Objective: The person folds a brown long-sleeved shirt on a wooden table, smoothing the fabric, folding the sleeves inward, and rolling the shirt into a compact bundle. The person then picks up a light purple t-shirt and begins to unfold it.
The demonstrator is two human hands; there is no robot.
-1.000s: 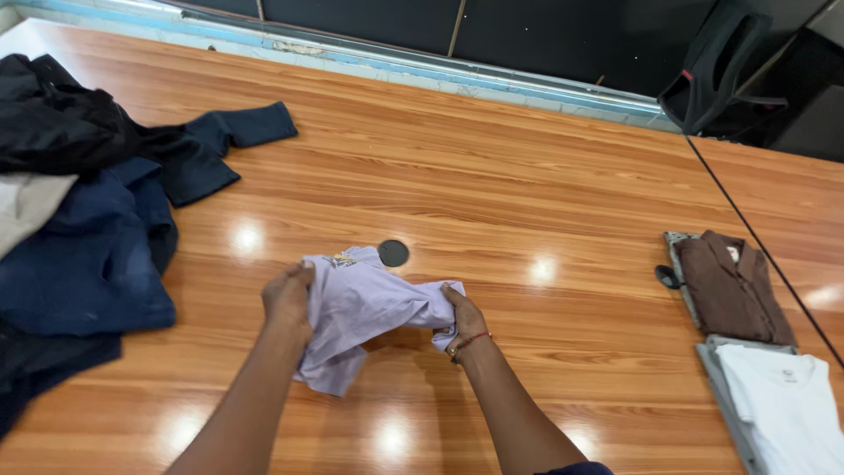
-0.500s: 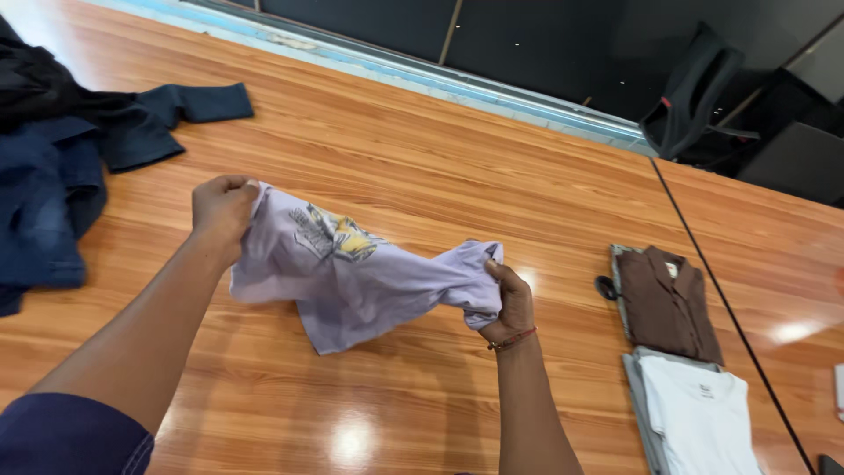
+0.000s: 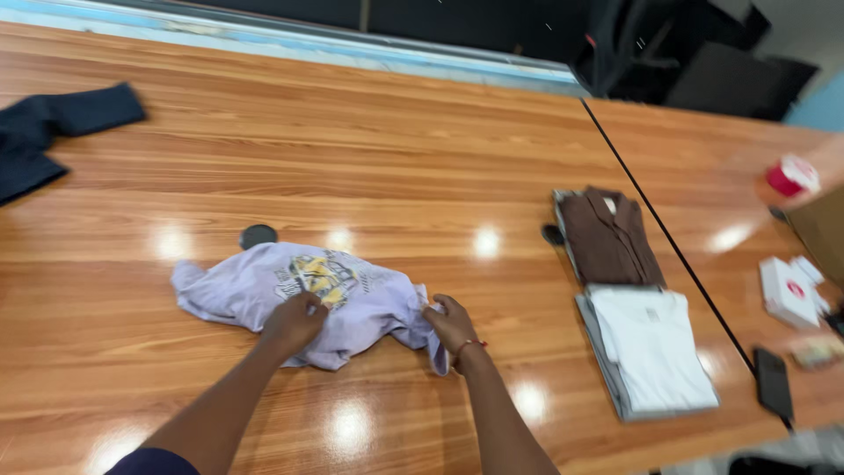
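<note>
Two hands work one crumpled lilac tee point(image 3: 308, 295), which lies bunched on the wooden table point(image 3: 369, 149) just left of the frame's centre, print side up. The left hand point(image 3: 294, 321) rests on the middle of the cloth near its lower edge, fingers curled into the fabric in a loose pinch. The right hand point(image 3: 450, 321) closes on the tee's right end, where a twisted tail of cloth hangs down toward the table edge; how firmly it holds there I cannot tell.

The risks here look small but real. The cloth is heavily rumpled and partly folded under itself, so a pull from the right end alone would likely drag the whole tee across the glossy surface instead of flattening it, and a hidden fold could stay trapped underneath. The left hand's shallow pinch may catch only the top layer, so the lower one could lag and skew.

A small dark disc point(image 3: 258, 236) sits just above the tee's upper left edge, near enough that spreading cloth could cover or nudge it. At right, the folded brown shirt point(image 3: 608, 237) and white tee point(image 3: 655, 347) lie well apart and seem safe. A dark garment point(image 3: 53, 127) lies at upper left.
</note>
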